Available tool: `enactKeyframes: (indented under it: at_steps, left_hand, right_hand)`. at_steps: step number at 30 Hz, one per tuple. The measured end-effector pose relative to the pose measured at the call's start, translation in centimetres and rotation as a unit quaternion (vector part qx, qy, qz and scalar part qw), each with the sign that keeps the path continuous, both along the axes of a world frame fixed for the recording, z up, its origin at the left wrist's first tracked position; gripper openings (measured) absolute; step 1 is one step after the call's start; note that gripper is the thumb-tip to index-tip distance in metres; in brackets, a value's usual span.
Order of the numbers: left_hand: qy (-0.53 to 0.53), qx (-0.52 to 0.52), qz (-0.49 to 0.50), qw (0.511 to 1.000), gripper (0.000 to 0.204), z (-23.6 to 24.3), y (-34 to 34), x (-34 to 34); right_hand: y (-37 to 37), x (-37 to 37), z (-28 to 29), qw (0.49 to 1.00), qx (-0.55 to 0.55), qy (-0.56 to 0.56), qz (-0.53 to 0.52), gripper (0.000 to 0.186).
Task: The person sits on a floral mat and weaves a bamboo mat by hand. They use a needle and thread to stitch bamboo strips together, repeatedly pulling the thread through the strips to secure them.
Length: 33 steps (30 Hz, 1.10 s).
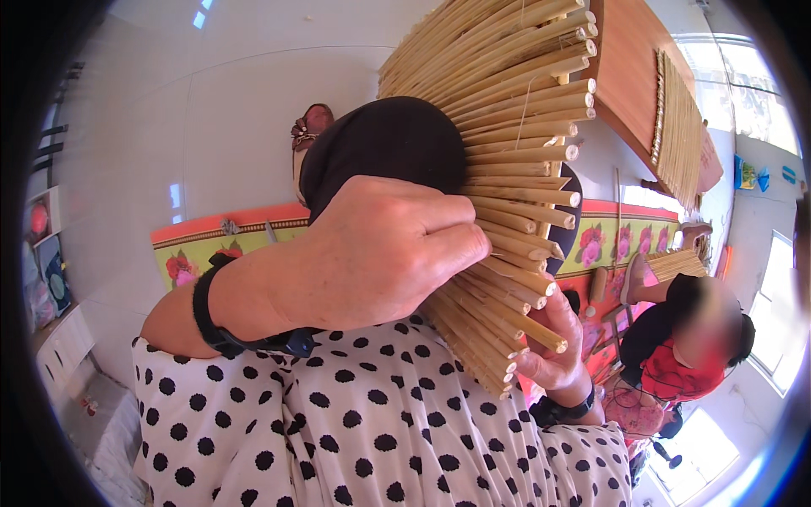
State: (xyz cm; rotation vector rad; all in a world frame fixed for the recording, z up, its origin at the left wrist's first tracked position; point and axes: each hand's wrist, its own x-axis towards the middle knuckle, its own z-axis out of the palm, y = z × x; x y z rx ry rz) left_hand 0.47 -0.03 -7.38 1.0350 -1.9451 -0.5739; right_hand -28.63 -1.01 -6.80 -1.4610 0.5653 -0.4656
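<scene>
A mat of pale reed stalks [498,152], tied side by side, runs from the far side over my black-trousered knee down to my lap. Its cut ends fan out toward the right. My left hand [397,253] is closed in a pinch against the stalks near the middle; its fingertips are turned away, so what they grip is hidden. Lower right, my right hand [557,338] has thumb and fingers around the stalk ends at the mat's near part. A thin thread [525,106] lies over the stalks farther up. Each wrist wears a black band.
A brown wooden table [629,76] stands at the far right, with another reed mat [676,127] hanging over its edge. A red and green flowered floor mat [591,241] lies below. At the right another person [676,346] sits low, near more reeds [676,264].
</scene>
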Motion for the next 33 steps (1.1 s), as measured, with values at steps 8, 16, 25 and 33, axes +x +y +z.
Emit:
enactKeyframes:
  at_steps: [8,16,25,33]
  left_hand:
    - [-0.028,0.001,-0.016,0.999,0.01,-0.1,-0.2,0.3]
    - [-0.027,-0.002,-0.03,0.999,0.007,-0.1,-0.3,0.5]
    - [0.05,0.037,-0.011,0.998,0.014,-0.7,0.4,0.4]
    - [0.304,0.134,-0.147,0.932,0.012,-2.7,2.3,-0.4]
  right_hand:
    - [-3.3,2.0,2.6,0.993,-0.105,0.049,-0.024,0.068]
    - [-4.6,2.4,3.1,0.981,-0.177,0.076,0.03,0.066]
    - [-4.4,2.0,2.1,0.979,-0.181,0.072,0.061,0.078]
    - [-4.5,2.2,1.9,0.979,-0.188,0.052,0.061,0.078]
